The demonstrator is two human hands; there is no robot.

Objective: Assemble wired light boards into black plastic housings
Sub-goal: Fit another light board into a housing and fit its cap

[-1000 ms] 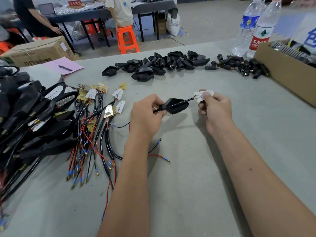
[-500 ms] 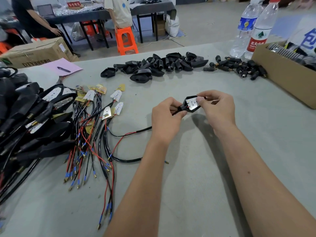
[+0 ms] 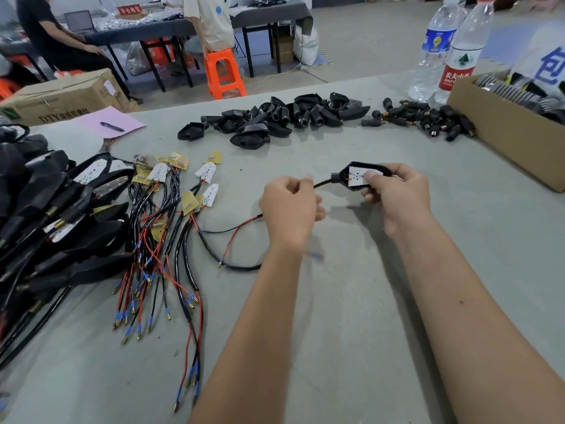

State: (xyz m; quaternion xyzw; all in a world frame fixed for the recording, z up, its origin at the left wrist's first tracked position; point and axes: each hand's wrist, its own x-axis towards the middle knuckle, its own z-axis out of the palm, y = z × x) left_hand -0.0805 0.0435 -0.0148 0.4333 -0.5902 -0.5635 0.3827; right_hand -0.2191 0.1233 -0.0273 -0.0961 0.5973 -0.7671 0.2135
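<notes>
R fingers (image 3: pixel 371 176) pinch board (image 3: pixel 360 178) into housing (image 3: pixel 356 166). L hand (image 3: pixel 289 206) grips cable (image 3: pixel 324 183) left of housing, axis along cable. R nearer.

My left hand (image 3: pixel 289 206) was curled into a loose fist, thumb and forefinger pinching. My right hand (image 3: pixel 397 191) was cupped with its thumb (image 3: pixel 374 176) pressed flat on top, and both forearms reached forward, bare.

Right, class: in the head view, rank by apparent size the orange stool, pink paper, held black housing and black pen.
1. Orange stool and pink paper: alike, unranked
2. Held black housing
3. Black pen
</notes>
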